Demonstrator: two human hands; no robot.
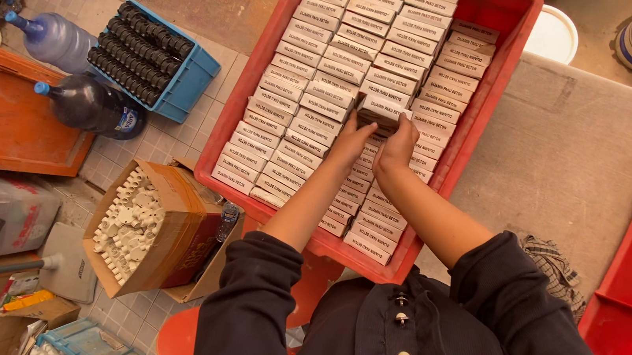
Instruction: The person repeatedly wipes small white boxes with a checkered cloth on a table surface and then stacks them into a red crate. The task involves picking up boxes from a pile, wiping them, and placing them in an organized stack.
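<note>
Both hands, left hand [352, 140] and right hand [399, 141], pinch one small white carton [383, 111] between their fingertips, just above the packed rows in the red crate [494, 79]. It looks light and stiff-walled but crushable, best held by its short ends.

Both hands down in the red crate [507, 33], left hand [351, 143] and right hand [399, 143] pinching one small box [381, 111] among tight rows of the same. Left of the crate: blue tray [188, 80] of black parts, two bottles [90, 104], open cardboard box [170, 208] of white pieces.
</note>
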